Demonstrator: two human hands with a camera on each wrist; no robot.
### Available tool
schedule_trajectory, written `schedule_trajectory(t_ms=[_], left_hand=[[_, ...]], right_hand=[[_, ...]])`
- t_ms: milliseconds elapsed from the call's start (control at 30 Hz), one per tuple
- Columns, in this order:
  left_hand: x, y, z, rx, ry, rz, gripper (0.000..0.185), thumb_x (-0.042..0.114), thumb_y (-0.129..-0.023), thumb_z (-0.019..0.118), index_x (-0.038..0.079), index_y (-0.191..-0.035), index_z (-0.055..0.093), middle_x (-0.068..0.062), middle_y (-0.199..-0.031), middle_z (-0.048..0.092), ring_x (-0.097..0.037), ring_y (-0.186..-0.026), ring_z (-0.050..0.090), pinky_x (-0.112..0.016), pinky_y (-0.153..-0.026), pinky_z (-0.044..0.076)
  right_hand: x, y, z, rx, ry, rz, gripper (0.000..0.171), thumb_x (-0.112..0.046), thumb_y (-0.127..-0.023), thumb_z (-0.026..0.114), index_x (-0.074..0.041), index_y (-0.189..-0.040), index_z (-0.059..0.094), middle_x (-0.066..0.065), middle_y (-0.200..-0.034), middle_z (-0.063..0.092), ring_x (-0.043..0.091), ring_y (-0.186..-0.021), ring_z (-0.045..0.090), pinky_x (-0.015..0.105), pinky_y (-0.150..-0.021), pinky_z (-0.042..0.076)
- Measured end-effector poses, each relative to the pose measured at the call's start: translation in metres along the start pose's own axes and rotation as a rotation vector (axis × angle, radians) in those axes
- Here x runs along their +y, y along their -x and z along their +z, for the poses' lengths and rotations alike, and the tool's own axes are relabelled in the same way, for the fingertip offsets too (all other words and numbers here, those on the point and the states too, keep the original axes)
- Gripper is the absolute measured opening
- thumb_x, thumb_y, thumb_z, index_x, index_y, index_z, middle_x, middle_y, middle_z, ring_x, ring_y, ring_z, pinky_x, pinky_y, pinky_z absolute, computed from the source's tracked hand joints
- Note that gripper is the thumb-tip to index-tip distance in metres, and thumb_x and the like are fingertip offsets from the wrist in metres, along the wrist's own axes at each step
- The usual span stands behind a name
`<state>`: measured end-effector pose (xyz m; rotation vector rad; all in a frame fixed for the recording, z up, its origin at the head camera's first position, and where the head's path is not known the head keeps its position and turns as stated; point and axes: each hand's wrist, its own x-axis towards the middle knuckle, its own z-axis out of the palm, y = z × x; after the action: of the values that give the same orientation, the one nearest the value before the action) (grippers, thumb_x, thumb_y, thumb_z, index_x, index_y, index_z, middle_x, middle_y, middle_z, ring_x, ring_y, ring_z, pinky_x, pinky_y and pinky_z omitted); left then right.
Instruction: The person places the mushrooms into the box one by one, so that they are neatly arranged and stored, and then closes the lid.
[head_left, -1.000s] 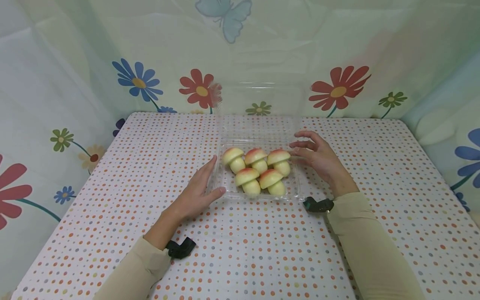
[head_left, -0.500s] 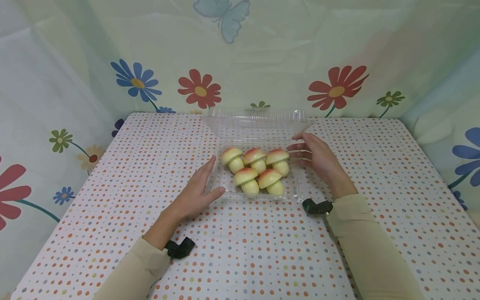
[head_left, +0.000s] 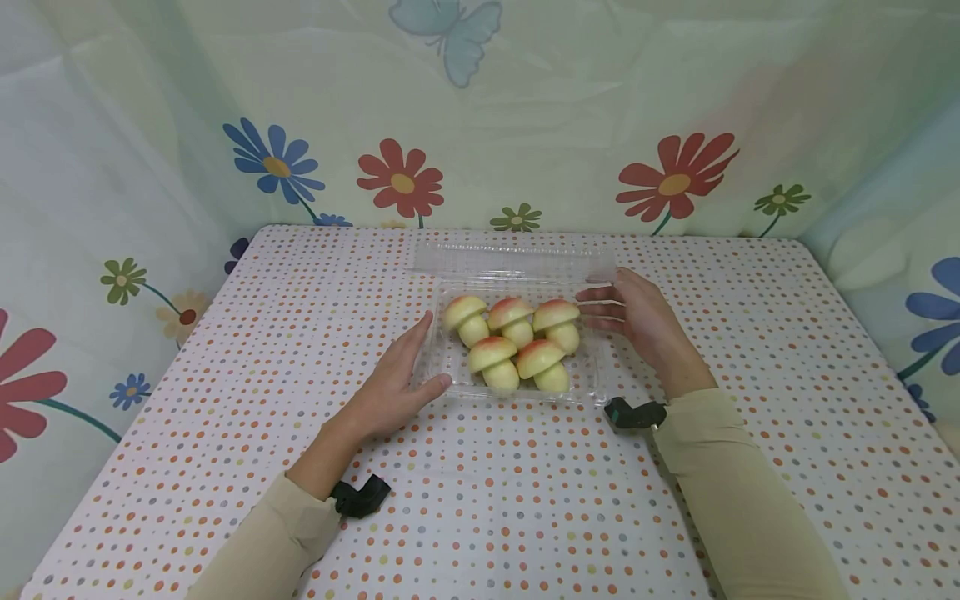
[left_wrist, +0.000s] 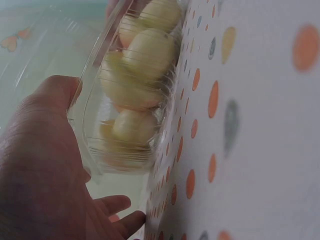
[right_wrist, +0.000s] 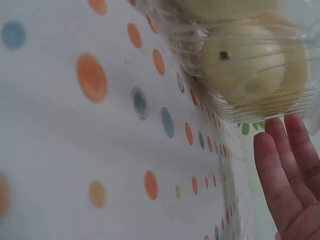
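The dotted desk carries a clear plastic box at its middle, lid tipped back behind it. Left hand rests flat against the box's left side; right hand, fingers relaxed, touches its right side. Five mushroom-shaped buns sit inside.

The head view looks forward and down from above the near edge of the table, from some distance, and shows the whole box with both hands beside it. The left wrist view sits very near the box, low at its left side, and looks along the table. The right wrist view is also very near the box, low at its right side. All three views share the box and the table around it.
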<state>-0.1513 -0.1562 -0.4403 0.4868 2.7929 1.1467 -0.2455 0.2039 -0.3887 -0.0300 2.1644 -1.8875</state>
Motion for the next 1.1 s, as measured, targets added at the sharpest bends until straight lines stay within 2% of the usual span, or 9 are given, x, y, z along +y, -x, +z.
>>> schedule_trajectory(t_ms=[133,267,367,600,833,933,1100], left_hand=[[0.001,0.000,0.000,0.001,0.000,0.002,0.088,0.051,-0.102,0.056,0.030,-0.168,0.000,-0.006,-0.175,0.012,-0.032,-0.161,0.014,-0.059,-0.128,0.016],[0.001,0.000,-0.001,0.004,-0.001,0.002,0.089,0.051,-0.102,0.056,0.030,-0.168,0.000,-0.006,-0.175,0.012,-0.032,-0.161,0.014,-0.059,-0.128,0.016],[0.001,0.000,0.000,0.004,0.003,-0.001,0.088,0.050,-0.102,0.056,0.029,-0.168,0.002,-0.006,-0.175,0.012,-0.031,-0.161,0.014,-0.059,-0.128,0.016],[0.002,0.001,0.000,-0.004,0.000,-0.013,0.088,0.050,-0.102,0.055,0.021,-0.169,0.005,-0.008,-0.175,0.012,-0.032,-0.161,0.011,-0.061,-0.128,0.015],[0.002,0.001,0.000,0.000,0.003,-0.032,0.090,0.050,-0.101,0.057,0.025,-0.168,0.002,-0.016,-0.173,0.016,-0.037,-0.160,0.015,-0.063,-0.126,0.018],[0.002,0.001,0.000,0.000,-0.001,-0.032,0.091,0.050,-0.102,0.057,0.023,-0.168,0.002,-0.018,-0.173,0.015,-0.038,-0.160,0.014,-0.064,-0.126,0.017],[0.003,0.001,-0.001,-0.004,0.010,-0.025,0.091,0.049,-0.102,0.057,0.019,-0.168,0.002,-0.014,-0.174,0.013,-0.036,-0.160,0.013,-0.061,-0.127,0.017]], right_hand=[[0.000,0.001,0.000,-0.006,0.001,0.009,0.033,-0.045,-0.112,0.030,-0.024,-0.122,0.053,0.004,-0.123,0.064,0.008,-0.104,0.069,0.025,-0.090,0.059],[-0.001,0.002,0.000,-0.016,0.019,0.012,0.030,-0.046,-0.108,0.043,-0.025,-0.127,0.054,0.000,-0.124,0.063,0.008,-0.109,0.066,0.026,-0.092,0.058],[0.000,0.002,0.000,-0.021,0.021,0.022,0.028,-0.044,-0.107,0.048,-0.026,-0.129,0.054,-0.004,-0.125,0.061,0.006,-0.112,0.062,0.026,-0.092,0.057],[0.001,0.006,-0.003,-0.018,-0.005,0.039,0.017,-0.037,-0.109,0.047,-0.032,-0.123,0.053,-0.013,-0.122,0.055,0.006,-0.110,0.056,0.019,-0.087,0.051],[0.001,0.011,-0.007,-0.093,-0.030,0.030,0.025,-0.031,-0.108,0.051,-0.026,-0.133,0.050,-0.012,-0.122,0.061,0.004,-0.111,0.061,0.026,-0.092,0.055],[0.000,0.014,-0.008,-0.133,-0.023,0.026,0.032,-0.027,-0.108,0.052,-0.023,-0.139,0.047,-0.013,-0.123,0.062,0.004,-0.112,0.062,0.029,-0.094,0.056],[-0.001,0.019,-0.009,-0.176,0.027,0.019,0.048,-0.018,-0.106,0.048,-0.020,-0.153,0.038,-0.003,-0.140,0.055,0.007,-0.116,0.059,0.027,-0.092,0.053]])
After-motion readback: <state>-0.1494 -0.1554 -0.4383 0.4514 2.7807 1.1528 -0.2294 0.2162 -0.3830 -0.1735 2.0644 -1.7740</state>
